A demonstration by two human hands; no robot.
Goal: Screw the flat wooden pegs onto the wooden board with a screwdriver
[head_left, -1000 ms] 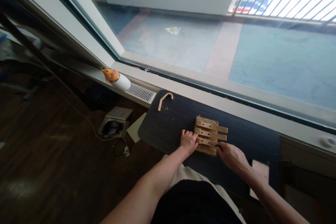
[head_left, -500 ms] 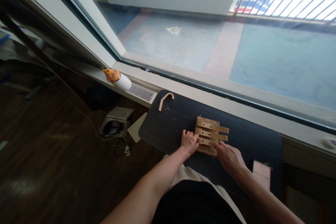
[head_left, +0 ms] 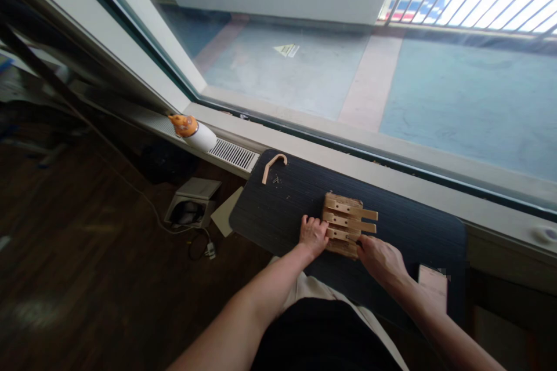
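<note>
A wooden block (head_left: 354, 252) lies on the dark table (head_left: 418, 226) in front of me. Three light wooden strips (head_left: 348, 221) run across it side by side, their right ends jutting past its edge. Dark round holes show in the strips. My left hand (head_left: 314, 236) grips the block at its left edge, fingertips by the end of the nearest strip. At the right edge, my right hand (head_left: 379, 256) is closed, its fingers pinched close to that same strip. Whatever is in its pinch is too small to make out.
A bent wooden hook (head_left: 272, 167) lies at the table's far left, beside a few small screws (head_left: 275, 179). A phone-like slab (head_left: 433, 287) rests near the right edge. An orange-topped white bottle (head_left: 198, 134) stands on the sill vent. The window sill (head_left: 365, 171) borders the table's far side.
My right hand's fingers have shifted slightly at the block's right edge. My left hand keeps its hold, and the block stays in place.
</note>
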